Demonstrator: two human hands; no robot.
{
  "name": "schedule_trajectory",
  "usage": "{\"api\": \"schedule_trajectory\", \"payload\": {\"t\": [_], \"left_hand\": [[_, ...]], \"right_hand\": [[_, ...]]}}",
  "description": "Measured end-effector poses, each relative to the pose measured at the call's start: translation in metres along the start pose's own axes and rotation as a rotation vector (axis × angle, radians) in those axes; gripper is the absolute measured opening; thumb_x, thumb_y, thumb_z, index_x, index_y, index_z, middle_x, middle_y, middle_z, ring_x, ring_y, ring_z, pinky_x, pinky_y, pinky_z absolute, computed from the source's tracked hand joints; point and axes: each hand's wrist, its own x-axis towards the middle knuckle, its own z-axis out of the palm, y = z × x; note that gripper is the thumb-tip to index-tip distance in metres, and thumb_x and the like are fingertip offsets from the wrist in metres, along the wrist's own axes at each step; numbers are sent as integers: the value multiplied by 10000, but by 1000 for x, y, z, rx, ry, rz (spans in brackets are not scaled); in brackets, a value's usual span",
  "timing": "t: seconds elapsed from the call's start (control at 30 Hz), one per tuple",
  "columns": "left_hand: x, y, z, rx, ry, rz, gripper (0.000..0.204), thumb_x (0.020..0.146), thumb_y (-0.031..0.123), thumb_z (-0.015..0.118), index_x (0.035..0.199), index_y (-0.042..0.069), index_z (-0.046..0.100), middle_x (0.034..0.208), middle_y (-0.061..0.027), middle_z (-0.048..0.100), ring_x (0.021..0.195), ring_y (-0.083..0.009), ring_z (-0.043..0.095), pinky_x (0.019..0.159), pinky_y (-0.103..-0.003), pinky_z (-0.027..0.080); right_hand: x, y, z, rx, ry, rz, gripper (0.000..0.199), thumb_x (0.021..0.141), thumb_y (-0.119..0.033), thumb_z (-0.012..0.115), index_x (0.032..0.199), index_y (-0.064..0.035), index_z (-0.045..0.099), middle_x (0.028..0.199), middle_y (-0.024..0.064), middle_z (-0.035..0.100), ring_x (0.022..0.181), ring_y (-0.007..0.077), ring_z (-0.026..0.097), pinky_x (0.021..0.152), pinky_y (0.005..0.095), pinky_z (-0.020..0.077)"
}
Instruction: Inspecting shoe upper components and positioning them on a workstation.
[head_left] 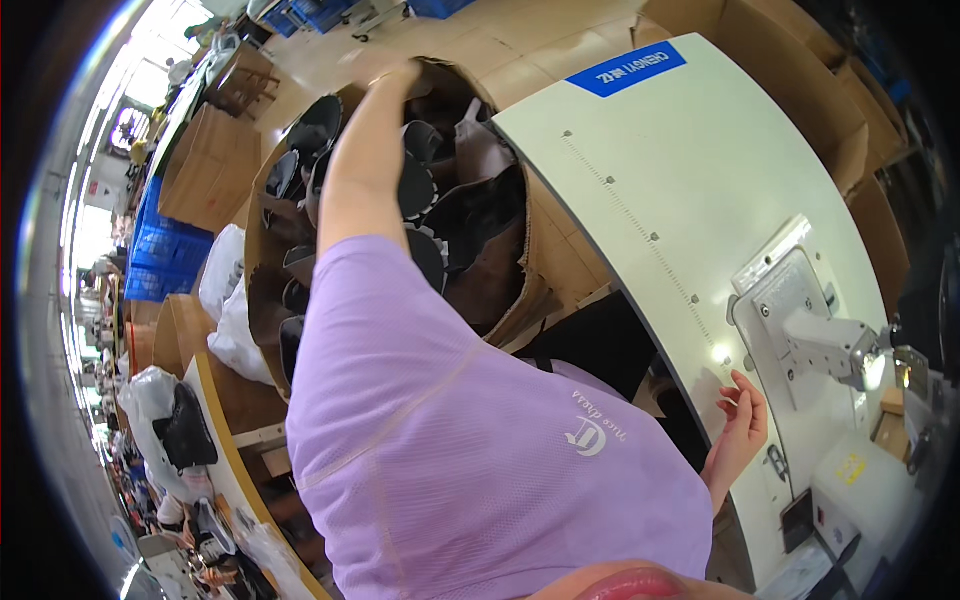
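My left arm stretches out over a large cardboard box, and my left hand is at its far side. Those fingers are blurred and turned from sight, so whether they hold anything is unclear. Inside the box lie several dark, curved leather-like pieces, some black and some brown, many standing on edge. My right hand hovers by or rests on the near edge of a white sewing machine table, fingers loosely bent, apart and with nothing in them. Close to it is the metal sewing machine bed.
Blue crates and a brown carton stand at the left. White plastic bags lie beside the box. A wooden-edged table carries a black piece in plastic. More open cartons sit behind the machine table.
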Motion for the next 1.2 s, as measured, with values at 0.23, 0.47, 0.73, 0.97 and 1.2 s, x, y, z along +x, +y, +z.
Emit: {"api": "schedule_trajectory", "payload": {"t": [0.23, 0.47, 0.73, 0.97, 1.2], "left_hand": [[-75, -192, 0, -187, -1038, -314, 502, 689, 266, 790, 1131, 79, 643, 1046, -108, 665, 1013, -254, 620, 862, -401, 491], [-27, -125, -115, 23, -178, 335, 324, 752, 210, 587, 1034, 73, 672, 1038, -195, 643, 986, -379, 603, 879, -428, 473], [-141, 179, -311, -754, 186, 1068, 325, 865, 71, 545, 1186, 88, 594, 1088, -170, 634, 1013, -343, 598, 860, -373, 465], [-238, 293, -331, -1146, 389, 1024, 253, 864, 194, 602, 1064, 40, 628, 900, -151, 645, 836, -314, 623, 750, -352, 488], [-330, 274, -271, -1972, -1918, 885, 720, 925, 625, 311, 1167, -16, 534, 1061, -159, 635, 955, -250, 631, 778, -358, 522]], "right_hand": [[24, -11, 8, -77, -15, 0, 195, 953, -96, 459, 1004, 9, 616, 1063, 111, 649, 840, 126, 593, 718, 245, 474], [31, -36, 47, -136, -176, -131, 184, 940, -78, 486, 1018, 14, 625, 1039, 114, 655, 827, 138, 616, 732, 260, 491], [65, -67, 107, -40, -230, -470, 368, 885, -175, 628, 1196, 2, 543, 1157, 131, 601, 1041, 186, 584, 944, 307, 429], [62, -74, 36, 156, 75, -280, 240, 898, -202, 623, 971, 26, 600, 834, 34, 656, 765, 91, 599, 685, 249, 492], [54, -62, -10, 307, 119, -293, 234, 910, -223, 616, 972, -1, 572, 878, 30, 631, 792, 79, 578, 695, 236, 478]]}}
